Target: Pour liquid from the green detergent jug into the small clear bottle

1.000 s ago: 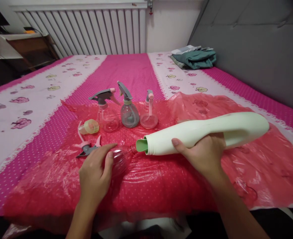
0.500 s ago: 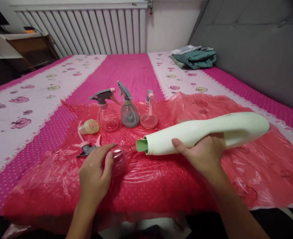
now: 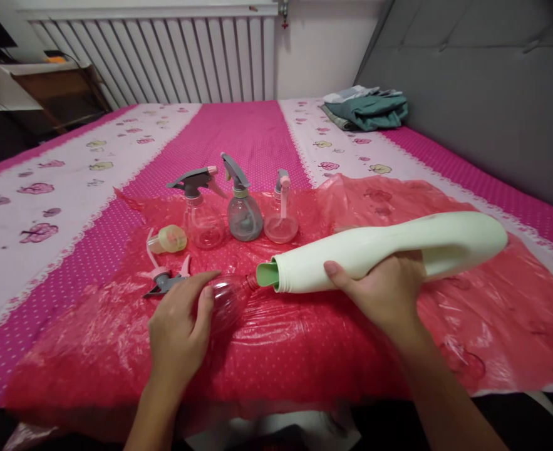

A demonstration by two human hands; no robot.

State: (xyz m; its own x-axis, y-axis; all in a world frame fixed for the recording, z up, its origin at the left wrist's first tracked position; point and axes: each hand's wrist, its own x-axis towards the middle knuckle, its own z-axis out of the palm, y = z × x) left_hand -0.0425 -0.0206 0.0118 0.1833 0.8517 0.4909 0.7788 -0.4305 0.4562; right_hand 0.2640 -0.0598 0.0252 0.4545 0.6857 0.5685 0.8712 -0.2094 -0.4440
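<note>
In the head view my left hand [image 3: 180, 313] is wrapped round a clear spray bottle body [image 3: 229, 299], which is tilted with its open neck toward the right. My right hand [image 3: 382, 285] grips a long pale green plastic bottle [image 3: 351, 250] by its handle, nearly level. The bottle's green spout [image 3: 267, 274] is at the neck of the clear bottle; whether it reaches inside I cannot tell. Beside my left hand lies a loose grey and pink spray trigger [image 3: 166, 279]. A pale yellow cap [image 3: 171, 239] lies on its side behind it.
Three spray bottles with triggers, one clear [image 3: 205, 225], one grey [image 3: 245, 219] and one smaller clear [image 3: 280, 228], stand farther back. Red plastic sheeting [image 3: 304, 351] covers the near part of the bed [image 3: 238, 138]. Folded clothes [image 3: 370, 109] lie at the back right.
</note>
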